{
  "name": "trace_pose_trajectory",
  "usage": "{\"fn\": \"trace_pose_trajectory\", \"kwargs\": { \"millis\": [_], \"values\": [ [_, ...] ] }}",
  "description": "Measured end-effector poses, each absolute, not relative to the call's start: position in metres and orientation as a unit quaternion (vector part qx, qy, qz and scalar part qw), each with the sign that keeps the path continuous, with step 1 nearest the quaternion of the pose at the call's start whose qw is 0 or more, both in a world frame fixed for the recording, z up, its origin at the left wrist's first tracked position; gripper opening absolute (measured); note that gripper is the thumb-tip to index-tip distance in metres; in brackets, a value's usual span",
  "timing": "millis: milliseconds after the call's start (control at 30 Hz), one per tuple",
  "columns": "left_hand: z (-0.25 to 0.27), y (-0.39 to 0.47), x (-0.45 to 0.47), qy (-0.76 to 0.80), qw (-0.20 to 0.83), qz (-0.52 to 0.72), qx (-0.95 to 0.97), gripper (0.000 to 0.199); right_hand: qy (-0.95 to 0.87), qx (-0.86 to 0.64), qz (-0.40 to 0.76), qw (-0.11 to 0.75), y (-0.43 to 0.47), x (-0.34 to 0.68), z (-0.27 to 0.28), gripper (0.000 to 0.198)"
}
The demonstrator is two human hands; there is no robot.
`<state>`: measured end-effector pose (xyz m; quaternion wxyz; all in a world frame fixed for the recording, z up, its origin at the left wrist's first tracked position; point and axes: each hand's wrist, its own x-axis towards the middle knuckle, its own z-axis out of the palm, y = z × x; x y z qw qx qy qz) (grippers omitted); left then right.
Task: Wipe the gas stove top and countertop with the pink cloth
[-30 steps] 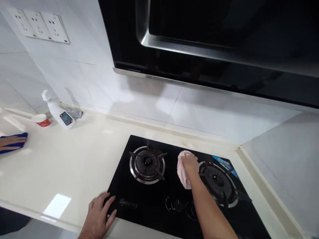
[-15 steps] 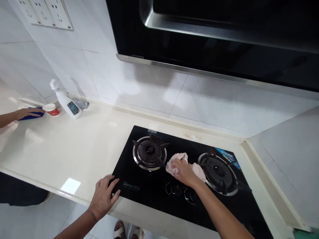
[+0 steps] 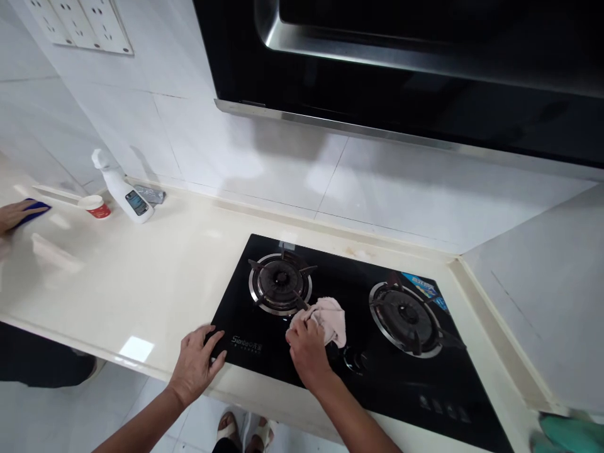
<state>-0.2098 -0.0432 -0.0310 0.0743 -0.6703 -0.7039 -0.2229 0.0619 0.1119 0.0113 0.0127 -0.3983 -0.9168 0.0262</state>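
My right hand [image 3: 306, 351] presses a crumpled pale pink cloth [image 3: 331, 318] onto the black glass gas stove [image 3: 349, 277], just in front of the left burner [image 3: 280, 283]. Its fingers are closed into the cloth. Partly covered by the hand and cloth are the control knobs; one knob [image 3: 353, 360] shows beside them. My left hand [image 3: 195, 362] rests with fingers spread at the stove's front left corner, its fingertips touching the edge, and holds nothing. The right burner [image 3: 406, 316] lies to the right of the cloth.
A black range hood [image 3: 401, 69] hangs low over the stove. On the counter [image 3: 141, 270] at left stand a white spray bottle [image 3: 125, 189] and a red-and-white paper cup [image 3: 95, 206]. Another person's hand [image 3: 14, 215] holds a blue cloth [image 3: 35, 209]. Something green [image 3: 569, 433] is at lower right.
My right hand has moved the cloth left and toward me, from between the burners to near the left burner's front. My left hand stays put. The other person's hand has slid left with the blue cloth.
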Motion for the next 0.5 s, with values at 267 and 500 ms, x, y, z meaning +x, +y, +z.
{"fn": "trace_pose_trajectory", "kwargs": {
  "millis": [267, 500],
  "values": [
    [-0.032, -0.041, -0.211, -0.712, 0.069, -0.201, -0.669, 0.035, -0.948, -0.285, 0.116, 0.079, 0.036, 0.006, -0.009, 0.012],
    [-0.031, -0.041, -0.213, -0.718, 0.046, -0.210, -0.662, 0.035, -0.911, -0.366, 0.179, 0.069, 0.057, 0.030, 0.015, 0.086]
  ]
}}
